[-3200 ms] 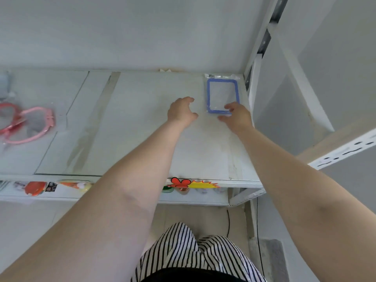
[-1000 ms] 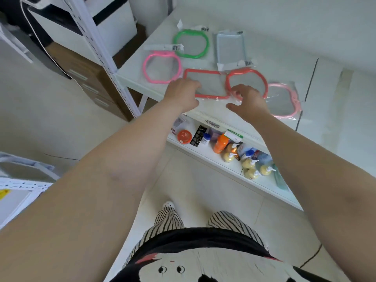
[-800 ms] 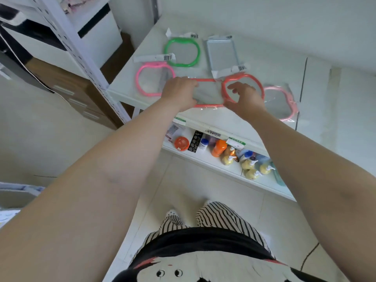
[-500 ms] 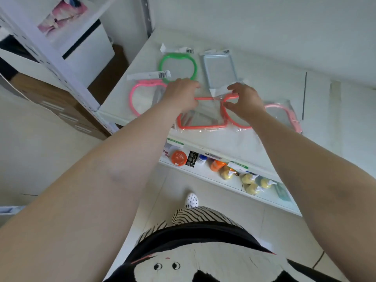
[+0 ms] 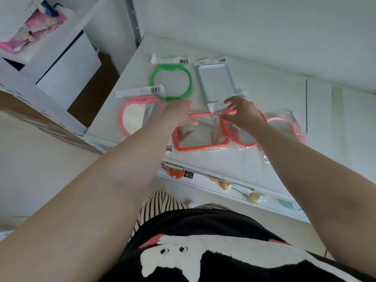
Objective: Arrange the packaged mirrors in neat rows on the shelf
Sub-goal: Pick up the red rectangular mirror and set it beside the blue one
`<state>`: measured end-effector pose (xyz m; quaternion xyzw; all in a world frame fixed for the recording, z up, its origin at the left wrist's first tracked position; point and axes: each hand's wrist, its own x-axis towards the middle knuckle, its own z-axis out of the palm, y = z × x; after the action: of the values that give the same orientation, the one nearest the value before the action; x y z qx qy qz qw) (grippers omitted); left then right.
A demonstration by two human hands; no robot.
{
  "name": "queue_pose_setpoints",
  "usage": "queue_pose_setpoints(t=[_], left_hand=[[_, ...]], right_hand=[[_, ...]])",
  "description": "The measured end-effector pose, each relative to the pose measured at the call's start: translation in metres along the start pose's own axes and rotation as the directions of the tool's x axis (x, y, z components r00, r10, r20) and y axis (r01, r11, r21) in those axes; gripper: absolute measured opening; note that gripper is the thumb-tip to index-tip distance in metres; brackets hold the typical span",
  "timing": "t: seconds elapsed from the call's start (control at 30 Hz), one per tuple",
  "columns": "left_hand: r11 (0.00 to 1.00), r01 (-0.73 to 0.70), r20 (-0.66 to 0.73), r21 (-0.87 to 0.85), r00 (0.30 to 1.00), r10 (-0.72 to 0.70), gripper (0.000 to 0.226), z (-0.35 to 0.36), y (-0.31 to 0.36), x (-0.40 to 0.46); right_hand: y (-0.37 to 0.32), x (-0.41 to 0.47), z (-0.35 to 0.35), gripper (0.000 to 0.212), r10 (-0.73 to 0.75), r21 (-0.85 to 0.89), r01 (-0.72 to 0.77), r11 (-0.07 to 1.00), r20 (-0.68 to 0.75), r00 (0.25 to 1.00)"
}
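Note:
Several packaged mirrors lie on the white shelf [image 5: 264, 94]. My left hand [image 5: 180, 115] grips the top left corner of the red rectangular mirror [image 5: 200, 146], which is tilted up off the shelf. My right hand [image 5: 241, 113] pinches the top edge of that same packet. Under my right forearm lies a red apple-shaped mirror [image 5: 240, 142]. A pink one [image 5: 132, 117] sits at the left, a green one [image 5: 173, 81] and a grey rectangular one [image 5: 216, 82] behind, and another pink one [image 5: 289, 123] at the right.
A lower shelf [image 5: 234, 186] holds small bottles and an orange lid. A metal upright [image 5: 132, 19] stands at the shelf's back left corner. A white cabinet [image 5: 67, 66] stands to the left. The shelf's right part is bare.
I turned from the blue mirror at the shelf's right end to the left group. Both hands took the red rectangular mirror's far edge and lifted it.

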<state>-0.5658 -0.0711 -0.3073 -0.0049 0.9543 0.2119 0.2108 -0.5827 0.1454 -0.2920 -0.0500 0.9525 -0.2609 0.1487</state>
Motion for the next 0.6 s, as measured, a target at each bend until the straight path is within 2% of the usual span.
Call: queue_pose_setpoints(t=[0.1,0.2,0.33,0.4,0.53,0.6], left_hand=[[0.992,-0.039,-0.032,0.116,0.999,0.042,0.056,0.004,-0.004,0.003],[0.988,-0.064,-0.036,0.138,0.997,0.07,0.052,0.004,-0.005,0.006],[0.991,-0.092,0.045,0.096,0.995,0.088,0.026,-0.005,-0.011,0.007],[0.996,-0.083,0.07,0.022,0.994,0.081,0.02,-0.011,-0.017,0.006],[0.996,-0.067,0.135,-0.063,0.988,0.075,0.023,-0.019,-0.026,0.001],[0.995,-0.088,0.149,-0.048,0.984,0.094,0.035,-0.018,-0.029,-0.004]], right_hand=[[0.0,-0.008,0.012,0.052,0.011,-0.002,-0.011,1.0,0.005,1.0],[-0.005,-0.014,0.022,0.048,0.068,-0.023,-0.069,0.997,-0.047,0.997],[-0.019,-0.024,0.036,0.046,0.151,-0.055,-0.157,0.986,-0.101,0.983],[-0.03,-0.031,0.043,0.048,0.163,-0.074,-0.172,0.982,-0.112,0.98],[-0.045,-0.042,0.059,0.051,0.23,-0.058,-0.241,0.969,-0.15,0.962],[-0.053,-0.047,0.068,0.051,0.26,-0.034,-0.27,0.962,-0.184,0.948]])
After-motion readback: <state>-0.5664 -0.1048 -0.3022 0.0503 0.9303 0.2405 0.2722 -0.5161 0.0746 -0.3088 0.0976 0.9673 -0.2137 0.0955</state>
